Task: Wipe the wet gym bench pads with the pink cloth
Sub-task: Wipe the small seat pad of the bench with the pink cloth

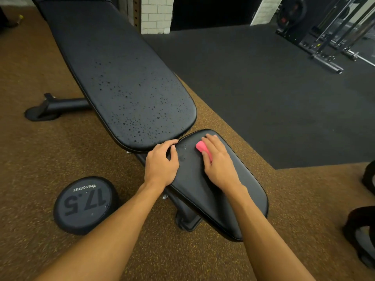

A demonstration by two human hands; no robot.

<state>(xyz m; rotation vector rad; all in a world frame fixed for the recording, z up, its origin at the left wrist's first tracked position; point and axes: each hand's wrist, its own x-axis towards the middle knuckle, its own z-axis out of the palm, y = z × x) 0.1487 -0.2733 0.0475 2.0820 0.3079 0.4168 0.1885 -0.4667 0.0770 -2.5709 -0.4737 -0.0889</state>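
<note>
A black gym bench fills the middle of the head view. Its long back pad (125,84) is dotted with water drops over its near half. The shorter seat pad (219,199) lies nearer me, with a few drops near its far left corner. My right hand (218,161) lies flat on the folded pink cloth (200,147) and presses it onto the far end of the seat pad. My left hand (161,163) rests on the seat pad's left edge, fingers curled over the gap between the two pads.
A black 17.5 dumbbell (85,203) stands on the brown floor left of the bench. The bench foot (50,107) reaches out at the left. Dark objects (363,230) sit at the right edge. A rack with barbells (334,37) stands far right on black matting.
</note>
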